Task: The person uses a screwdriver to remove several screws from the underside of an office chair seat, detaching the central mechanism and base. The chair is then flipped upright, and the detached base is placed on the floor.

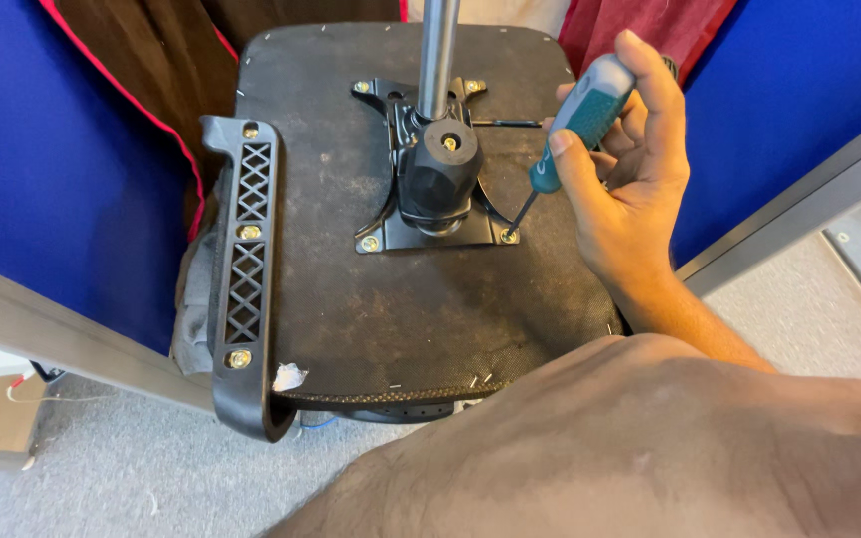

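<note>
Teal-handled screwdriver (575,125) in right hand (630,189) meets a plate screw (508,236); left hand unseen.

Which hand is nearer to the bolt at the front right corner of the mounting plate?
Right. The right hand holds the teal screwdriver, whose tip sits on that bolt. The left hand is not visible; only a forearm crosses the bottom of the view, below the seat underside.

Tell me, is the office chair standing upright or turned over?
Turned over: the seat underside faces up, with the mounting plate and the metal column on top.
</note>
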